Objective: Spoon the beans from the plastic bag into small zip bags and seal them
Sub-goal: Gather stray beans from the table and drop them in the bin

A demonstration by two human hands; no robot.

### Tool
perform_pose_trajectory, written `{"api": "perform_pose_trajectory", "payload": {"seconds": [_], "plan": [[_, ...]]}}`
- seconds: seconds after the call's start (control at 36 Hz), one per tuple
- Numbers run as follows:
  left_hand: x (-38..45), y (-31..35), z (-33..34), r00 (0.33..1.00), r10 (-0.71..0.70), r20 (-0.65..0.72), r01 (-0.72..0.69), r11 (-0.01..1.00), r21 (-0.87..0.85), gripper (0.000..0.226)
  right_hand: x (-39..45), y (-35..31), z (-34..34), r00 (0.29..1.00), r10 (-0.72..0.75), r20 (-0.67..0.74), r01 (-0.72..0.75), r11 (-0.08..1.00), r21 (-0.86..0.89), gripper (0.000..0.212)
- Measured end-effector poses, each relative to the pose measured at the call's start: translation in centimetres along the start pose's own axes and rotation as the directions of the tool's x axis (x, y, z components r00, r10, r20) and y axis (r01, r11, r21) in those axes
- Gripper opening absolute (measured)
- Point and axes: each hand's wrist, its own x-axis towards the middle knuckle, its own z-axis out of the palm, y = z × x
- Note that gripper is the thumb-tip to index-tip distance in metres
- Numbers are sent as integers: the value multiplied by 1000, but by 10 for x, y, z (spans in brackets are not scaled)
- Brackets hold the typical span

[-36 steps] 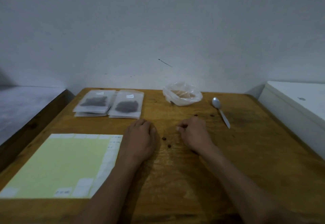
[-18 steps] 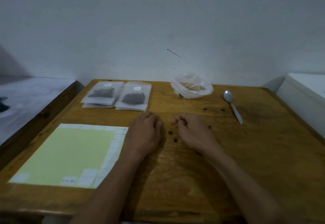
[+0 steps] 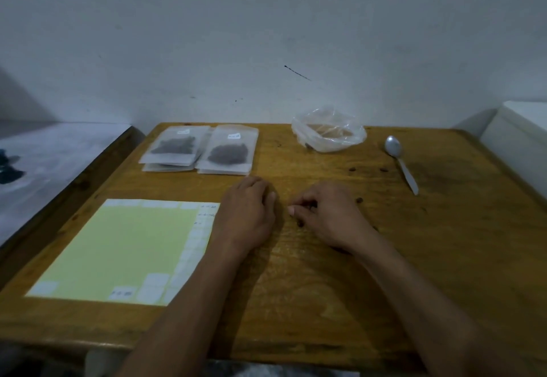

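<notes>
Head view: both hands rest on the wooden desk (image 3: 370, 273), left hand (image 3: 247, 214) empty, right hand (image 3: 328, 217) loosely curled, seemingly empty; small dark loose beans (image 3: 300, 223) between them could roll away if nudged.

Dim, flat, bluish light leaves soft shadows beneath both forearms on the tabletop (image 3: 340, 273), with grainy softness and wide-angle bending toward the edges.

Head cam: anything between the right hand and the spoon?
Mostly bare wood of the table. One loose bean lies just beside the right hand; two more sit further back, short of the spoon.
</notes>
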Motion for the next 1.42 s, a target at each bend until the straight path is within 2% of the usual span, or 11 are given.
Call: {"api": "perform_pose_trajectory", "payload": {"seconds": [0.17,0.25,0.39,0.47,0.53,0.58,0.64,0.72,1.11,1.31,1.42], "plan": [[0,0,0,1000,5,-2,-5,1000,-2,31,3,-1,3,999,48,1,-48,999,26,7],[1,0,0,1000,3,9,-3,1000,-1,33,-1,2,-4,987,158,21,-157,933,324,4],[2,0,-1,1000,0,31,0,1000,1,32,-4,4,-21,891,284,355,-390,76,918,9],[2,1,-1,999,-8,35,8,1000,5,33,-3,5,-21,880,293,375,-349,-138,927,13],[1,1,-1,999,-8,33,8,1000,6,33,-3,2,-19,875,345,339,-355,-20,935,15],[1,2,-2,1000,-9,29,9,1000,10,32,-5,0,-17,888,397,234,-381,346,857,16],[0,3,-2,999,-19,26,18,1000,11,32,-8,-2,-15,930,355,89,-336,732,592,17],[0,2,-1,1000,-15,21,15,1000,4,33,-16,-5,-14,986,163,44,-169,960,221,14],[-2,9,-7,997,-50,66,49,999,23,36,-26,-9,-14,978,193,76,-205,956,209,25],[2,15,-7,994,-36,104,31,999,44,33,-35,12,-58,888,381,256,-373,275,886,14],[2,39,0,992,-36,119,34,999,19,34,-41,35,-73,867,496,51,-349,530,773,19]]}}
